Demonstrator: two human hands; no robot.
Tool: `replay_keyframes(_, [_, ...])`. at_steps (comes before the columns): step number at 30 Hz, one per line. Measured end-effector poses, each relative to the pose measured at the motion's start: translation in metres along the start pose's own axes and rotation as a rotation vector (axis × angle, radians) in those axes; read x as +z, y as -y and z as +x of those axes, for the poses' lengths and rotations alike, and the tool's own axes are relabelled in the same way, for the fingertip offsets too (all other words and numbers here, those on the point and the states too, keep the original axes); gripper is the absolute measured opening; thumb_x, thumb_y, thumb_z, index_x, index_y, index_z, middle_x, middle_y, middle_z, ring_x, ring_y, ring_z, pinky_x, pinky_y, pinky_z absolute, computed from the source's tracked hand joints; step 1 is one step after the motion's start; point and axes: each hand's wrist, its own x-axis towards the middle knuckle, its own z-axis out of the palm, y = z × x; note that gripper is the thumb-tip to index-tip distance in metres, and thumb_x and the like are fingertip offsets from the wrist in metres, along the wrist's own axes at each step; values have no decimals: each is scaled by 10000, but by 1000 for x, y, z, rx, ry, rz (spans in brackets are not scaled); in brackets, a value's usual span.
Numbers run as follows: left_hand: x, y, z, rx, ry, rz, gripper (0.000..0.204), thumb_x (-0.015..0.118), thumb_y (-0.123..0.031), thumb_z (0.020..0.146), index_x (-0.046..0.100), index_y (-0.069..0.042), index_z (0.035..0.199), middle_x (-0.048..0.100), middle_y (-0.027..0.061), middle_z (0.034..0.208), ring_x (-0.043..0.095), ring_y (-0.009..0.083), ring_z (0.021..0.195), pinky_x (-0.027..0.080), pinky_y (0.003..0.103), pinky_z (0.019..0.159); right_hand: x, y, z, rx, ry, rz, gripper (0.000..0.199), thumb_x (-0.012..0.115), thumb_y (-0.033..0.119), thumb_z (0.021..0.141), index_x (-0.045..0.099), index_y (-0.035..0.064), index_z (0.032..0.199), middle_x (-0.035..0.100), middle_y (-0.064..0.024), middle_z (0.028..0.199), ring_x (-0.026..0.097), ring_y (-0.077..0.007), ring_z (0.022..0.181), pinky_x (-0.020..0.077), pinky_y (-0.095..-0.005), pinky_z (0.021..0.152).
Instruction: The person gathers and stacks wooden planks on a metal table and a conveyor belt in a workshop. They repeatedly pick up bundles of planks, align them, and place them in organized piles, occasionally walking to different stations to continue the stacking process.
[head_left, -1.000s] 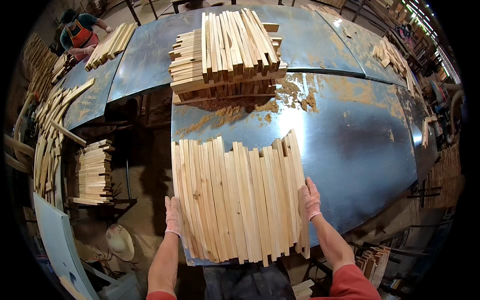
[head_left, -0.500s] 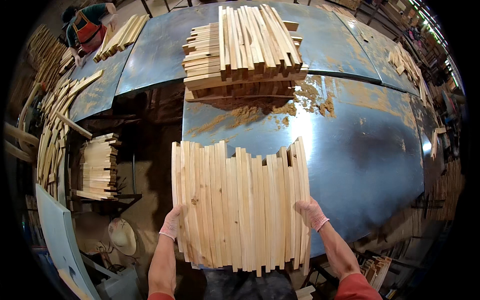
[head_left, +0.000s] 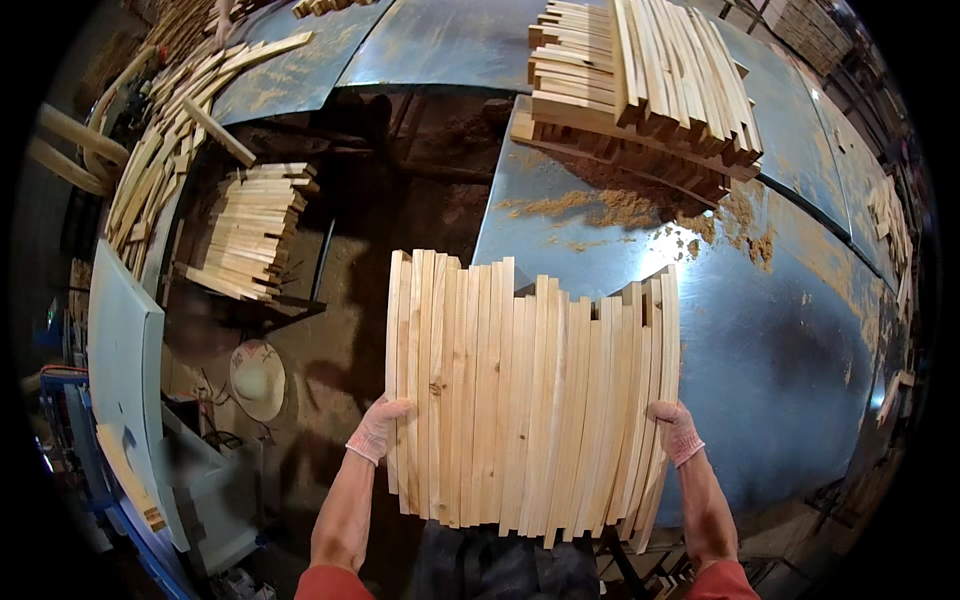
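Observation:
Between my two hands I carry a wide row of pale wooden strips, standing side by side with uneven ends. My left hand, in a pinkish knit glove, presses on the row's left side with its thumb over the outer strips. My right hand, gloved the same way, clamps the right side. Most of the fingers are hidden behind the wood. The bundle hangs in front of me, partly over the metal table on the right and partly over the gap to its left.
A crossed stack of wooden strips stands on the table's far part, beside sawdust. At left, another stack sits low on a stand, near a loose heap of strips. A pale panel and a hat are at lower left.
My view has turned left, so the table and far stack appear further right. The bundle, still in both hands, has come off the table's middle toward its left edge.

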Motion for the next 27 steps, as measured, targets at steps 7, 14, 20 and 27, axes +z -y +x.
replay_keyframes(7, [-23, 11, -35, 43, -49, 3, 731, 870, -286, 853, 647, 35, 1471, 760, 116, 1312, 751, 250, 1168, 619, 423, 1024, 34, -1, -13, -30, -23, -119, 515, 755, 139, 791, 680, -31, 1271, 704, -51, 981, 680, -188, 836, 583, -353, 797])
replay_keyframes(14, [-40, -8, -97, 149, 24, -168, 690, 849, -278, 888, 661, 33, 1475, 778, 111, 1308, 761, 247, 1172, 598, 419, 1064, 87, 14, -34, -197, 128, -243, 195, 522, 55, 896, 469, 109, 716, 486, 51, 770, 448, -75, 684, 441, -300, 692])
replay_keyframes(20, [-87, -44, -210, 365, -24, -149, 787, 854, -319, 866, 610, -3, 1544, 726, 100, 1399, 697, 223, 1257, 546, 399, 1106, 132, 32, -21, -501, 371, -386, 178, 610, 135, 932, 595, 56, 773, 604, -26, 798, 570, -159, 711, 519, -323, 729])
replay_keyframes(27, [-208, -82, -359, 555, -152, -135, 914, 868, -335, 824, 544, -22, 1620, 675, 93, 1479, 642, 225, 1341, 495, 402, 1166, 365, 44, -77, -410, 212, -162, 224, 706, 228, 872, 601, 41, 806, 587, -53, 740, 580, -192, 687, 494, -376, 673])
